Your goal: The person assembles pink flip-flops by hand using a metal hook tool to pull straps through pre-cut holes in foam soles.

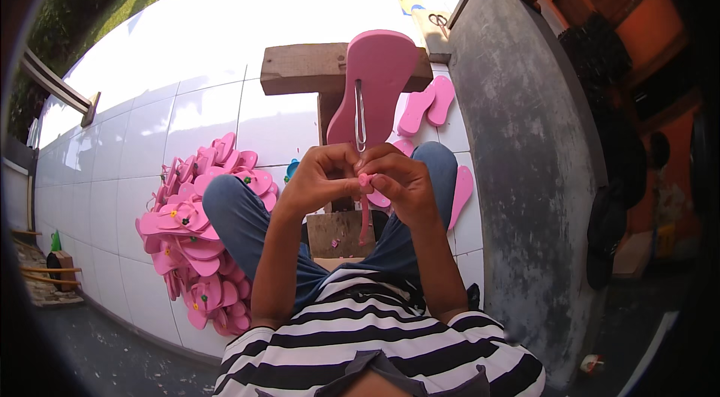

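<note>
A pink flip-flop sole rests on a wooden stand, a looped metal wire tool sticking out of its slot toward me. Just below the tool's near end, my left hand and my right hand meet, both closed in a pinch. Between their fingertips is a pink rubber strap, bunched at the top with one end dangling. Whether the strap touches the wire is hidden by my fingers.
Beneath the sole stands a T-shaped wooden stand. Finished pink flip-flops are heaped on the white tiles at my left. Several loose pink soles lie to the right, beside a grey concrete ledge. Scissors lie farther off.
</note>
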Motion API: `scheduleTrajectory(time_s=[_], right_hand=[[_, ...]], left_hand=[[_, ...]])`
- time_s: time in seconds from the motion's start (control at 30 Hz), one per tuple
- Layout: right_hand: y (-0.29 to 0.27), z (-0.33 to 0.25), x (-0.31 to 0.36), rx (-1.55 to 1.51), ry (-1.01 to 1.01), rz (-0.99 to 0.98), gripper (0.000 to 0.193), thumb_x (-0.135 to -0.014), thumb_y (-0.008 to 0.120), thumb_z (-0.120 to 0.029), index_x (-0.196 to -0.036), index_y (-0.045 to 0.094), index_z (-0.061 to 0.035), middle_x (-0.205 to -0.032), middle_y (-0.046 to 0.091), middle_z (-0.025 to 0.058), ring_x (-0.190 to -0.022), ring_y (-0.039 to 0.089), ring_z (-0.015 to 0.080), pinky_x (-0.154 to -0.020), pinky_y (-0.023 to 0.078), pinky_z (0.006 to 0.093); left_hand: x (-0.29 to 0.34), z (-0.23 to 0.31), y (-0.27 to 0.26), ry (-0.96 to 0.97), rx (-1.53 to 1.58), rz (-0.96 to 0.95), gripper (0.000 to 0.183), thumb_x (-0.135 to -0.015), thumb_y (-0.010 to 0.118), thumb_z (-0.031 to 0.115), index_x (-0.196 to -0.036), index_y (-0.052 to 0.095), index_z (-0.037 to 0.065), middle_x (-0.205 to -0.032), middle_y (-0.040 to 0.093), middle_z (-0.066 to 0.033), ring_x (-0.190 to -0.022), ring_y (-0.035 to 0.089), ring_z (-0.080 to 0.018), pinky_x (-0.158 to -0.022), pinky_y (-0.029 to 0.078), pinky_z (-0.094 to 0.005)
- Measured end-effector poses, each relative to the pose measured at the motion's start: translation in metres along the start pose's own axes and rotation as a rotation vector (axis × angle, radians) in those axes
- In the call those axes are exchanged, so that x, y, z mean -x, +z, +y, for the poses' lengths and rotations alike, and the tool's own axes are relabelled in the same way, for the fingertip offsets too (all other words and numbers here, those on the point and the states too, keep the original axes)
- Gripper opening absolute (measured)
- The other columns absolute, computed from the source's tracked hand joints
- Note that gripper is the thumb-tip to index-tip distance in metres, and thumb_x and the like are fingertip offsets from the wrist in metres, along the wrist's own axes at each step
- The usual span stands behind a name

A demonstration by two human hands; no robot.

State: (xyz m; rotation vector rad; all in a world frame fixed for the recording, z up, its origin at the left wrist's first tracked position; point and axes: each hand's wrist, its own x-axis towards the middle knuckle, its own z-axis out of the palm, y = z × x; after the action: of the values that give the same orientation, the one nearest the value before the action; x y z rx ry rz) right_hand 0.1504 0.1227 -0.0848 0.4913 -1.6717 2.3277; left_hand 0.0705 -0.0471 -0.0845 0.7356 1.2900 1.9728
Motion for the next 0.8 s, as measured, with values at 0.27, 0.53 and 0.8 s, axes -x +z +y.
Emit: scheduleTrajectory(time_s=[0.27,0.53,0.8], right_hand=[[0.022,-0.014,-0.021,-0.001,-0.137,0.34,0.013,-0.091,0.064,-0.001,-0.103,0.067,0.0048,-0.105,0.065,0.0129,-0.089,0.065,0.0164,-0.082,0.052,0.0278],[0.047,0.0,-0.015,-0.006,-0.224,0.392,0.01,-0.09,0.061,0.006,-0.099,0.061,0.0061,-0.105,0.06,0.0149,-0.092,0.067,0.0229,-0.087,0.057,0.0365],[0.035,0.005,-0.017,0.075,-0.197,0.29,0.012,-0.088,0.06,0.01,-0.097,0.058,0.0032,-0.103,0.058,0.011,-0.086,0.063,0.0141,-0.081,0.053,0.0271]], left_hand=[[-0.009,0.037,-0.019,0.542,-0.247,0.201,0.023,-0.085,0.075,0.011,-0.1,0.062,0.0,-0.095,0.064,-0.0052,-0.084,0.061,-0.0114,-0.073,0.049,-0.0261],[-0.061,0.097,-0.005,0.638,-1.009,0.546,0.03,-0.09,0.068,0.032,-0.103,0.067,0.005,-0.093,0.07,-0.0106,-0.08,0.062,-0.022,-0.07,0.046,-0.0352],[-0.069,0.092,0.005,0.503,-1.227,0.445,0.026,-0.085,0.073,0.031,-0.099,0.073,0.009,-0.081,0.067,-0.0112,-0.08,0.064,-0.0249,-0.069,0.048,-0.0384]])
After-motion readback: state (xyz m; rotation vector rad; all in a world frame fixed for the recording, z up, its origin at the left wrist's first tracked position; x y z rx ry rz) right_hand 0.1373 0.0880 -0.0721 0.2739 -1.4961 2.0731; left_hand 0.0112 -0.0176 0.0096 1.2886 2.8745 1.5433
